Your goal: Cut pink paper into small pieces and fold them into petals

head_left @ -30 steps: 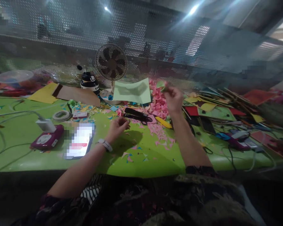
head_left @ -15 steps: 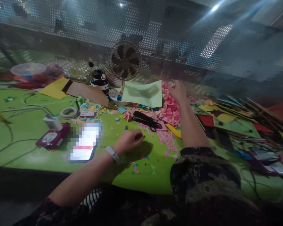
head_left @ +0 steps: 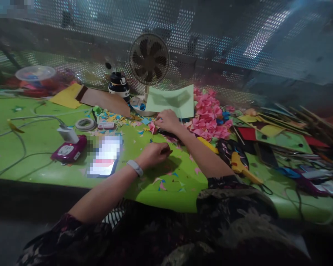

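Note:
My left hand (head_left: pixel 153 155), with a white band on the wrist, rests low over the green table (head_left: pixel 144 199), its fingers curled; whether they hold anything is too small to tell. Beyond it, my right hand (head_left: pixel 168 121) reaches to a pink paper piece (head_left: pixel 152 127) beside the black scissors (head_left: pixel 168 133), which my hand and forearm partly cover. Its fingers are bent and their tips are unclear. Behind my right hand stands a pale green paper sheet (head_left: pixel 170 99). A heap of folded pink paper (head_left: pixel 209 114) lies to the right of the sheet.
A lit phone (head_left: pixel 105 157), a purple power socket (head_left: pixel 69 149) with cables and a tape roll (head_left: pixel 85 124) lie left. Behind are a fan (head_left: pixel 149 59) and a dark bottle (head_left: pixel 118 85). A yellow glue gun (head_left: pixel 242 168) is right of my forearm.
My right hand has moved left and nearer, from the pink heap to the scissors and small pink piece. The glue gun has come into view. My left hand keeps its curled pose.

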Tool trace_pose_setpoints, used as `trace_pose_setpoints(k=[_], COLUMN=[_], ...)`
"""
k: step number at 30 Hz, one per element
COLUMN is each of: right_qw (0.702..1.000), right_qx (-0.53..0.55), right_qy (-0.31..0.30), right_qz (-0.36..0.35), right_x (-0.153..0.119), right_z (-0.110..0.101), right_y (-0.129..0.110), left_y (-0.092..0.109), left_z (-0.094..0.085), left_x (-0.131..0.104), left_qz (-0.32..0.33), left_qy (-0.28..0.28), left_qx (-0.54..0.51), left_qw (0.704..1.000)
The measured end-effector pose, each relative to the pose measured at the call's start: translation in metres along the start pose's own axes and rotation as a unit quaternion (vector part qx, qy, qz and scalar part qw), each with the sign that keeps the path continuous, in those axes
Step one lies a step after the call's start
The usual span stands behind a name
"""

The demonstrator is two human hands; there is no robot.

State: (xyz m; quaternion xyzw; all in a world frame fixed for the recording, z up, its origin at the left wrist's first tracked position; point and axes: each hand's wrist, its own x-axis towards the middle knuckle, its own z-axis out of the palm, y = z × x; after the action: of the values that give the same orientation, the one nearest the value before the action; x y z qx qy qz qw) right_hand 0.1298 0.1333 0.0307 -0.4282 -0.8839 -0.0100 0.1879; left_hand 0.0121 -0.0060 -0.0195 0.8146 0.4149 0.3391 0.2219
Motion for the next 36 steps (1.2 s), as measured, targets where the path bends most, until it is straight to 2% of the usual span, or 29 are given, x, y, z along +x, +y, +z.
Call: trace_pose_setpoints(k=[3, 5, 8, 12, 15, 17, 19, 22, 25, 30, 33, 36], right_qw=[0.991, 0.986, 0.985, 0.992, 0.999, 0.994, 0.977, 0.949, 0.938, 0.929, 0.934, 0.939], right_qx=[-0.11, -0.13, -0.114, -0.052, 0.03, 0.096, 0.146, 0.172, 0.159, 0.079, -0.005, -0.081], right_qy=[-0.062, -0.093, -0.117, -0.092, -0.023, 0.056, 0.157, 0.266, 0.307, 0.347, 0.317, 0.268], right_qz=[0.034, 0.047, 0.063, 0.065, 0.012, -0.016, -0.006, 0.005, -0.019, -0.105, -0.165, -0.198], right_x=[0.009, 0.011, 0.011, 0.006, -0.011, -0.032, -0.057, -0.092, -0.116, -0.136, -0.144, -0.148], right_z=[0.009, 0.012, 0.013, 0.007, -0.004, -0.013, -0.02, -0.026, -0.026, -0.024, -0.024, -0.026], right_y=[-0.024, -0.033, -0.037, -0.026, -0.014, -0.007, -0.005, -0.009, -0.015, -0.013, -0.011, -0.014], left_y=[-0.002, -0.001, 0.002, 0.004, 0.003, 0.002, 0.001, 0.0, 0.002, 0.007, 0.004, -0.001], left_z=[-0.002, -0.003, -0.004, -0.006, -0.007, -0.007, -0.007, -0.007, -0.007, -0.008, -0.008, -0.01], left_x=[0.001, 0.002, 0.002, 0.002, 0.002, 0.003, 0.004, 0.006, 0.007, 0.005, 0.005, 0.004], left_qz=[-0.002, 0.0, 0.006, 0.013, 0.013, 0.003, -0.017, -0.05, -0.069, -0.089, -0.112, -0.129], left_qy=[0.008, -0.001, -0.014, -0.001, 0.057, 0.12, 0.177, 0.211, 0.2, 0.156, 0.112, 0.05], left_qx=[-0.002, 0.007, 0.019, 0.013, -0.043, -0.116, -0.192, -0.281, -0.32, -0.363, -0.408, -0.486], left_qw=[1.0, 1.0, 1.0, 1.0, 0.997, 0.986, 0.965, 0.935, 0.923, 0.914, 0.899, 0.863])
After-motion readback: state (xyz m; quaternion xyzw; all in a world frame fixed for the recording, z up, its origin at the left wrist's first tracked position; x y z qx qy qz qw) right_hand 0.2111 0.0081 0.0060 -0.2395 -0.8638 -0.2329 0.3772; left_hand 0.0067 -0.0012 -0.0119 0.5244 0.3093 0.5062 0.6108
